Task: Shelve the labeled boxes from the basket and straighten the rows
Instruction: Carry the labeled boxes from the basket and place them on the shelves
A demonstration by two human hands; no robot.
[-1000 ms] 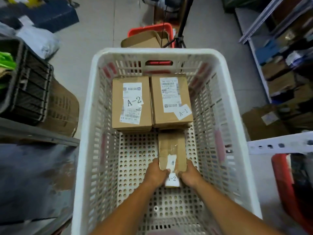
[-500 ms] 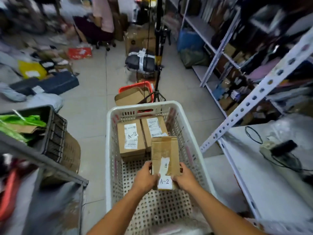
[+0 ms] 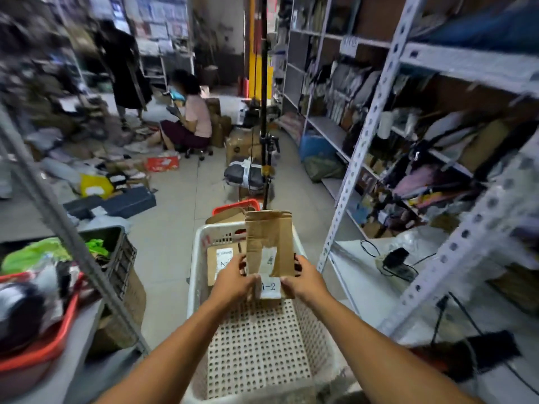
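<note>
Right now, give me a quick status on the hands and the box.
Left hand and right hand both grip the A-2 box, lifted above the white basket. Another labeled box remains inside. Black stand pole ahead.

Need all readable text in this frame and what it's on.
"A-2": white slip on the cardboard box gripped by the left hand and right hand.
"A-", rest hidden: label on the box in the white basket.
Barcode sticker print on the held box: too small to read.
Sign on the shelving: blurred, unreadable.
</note>
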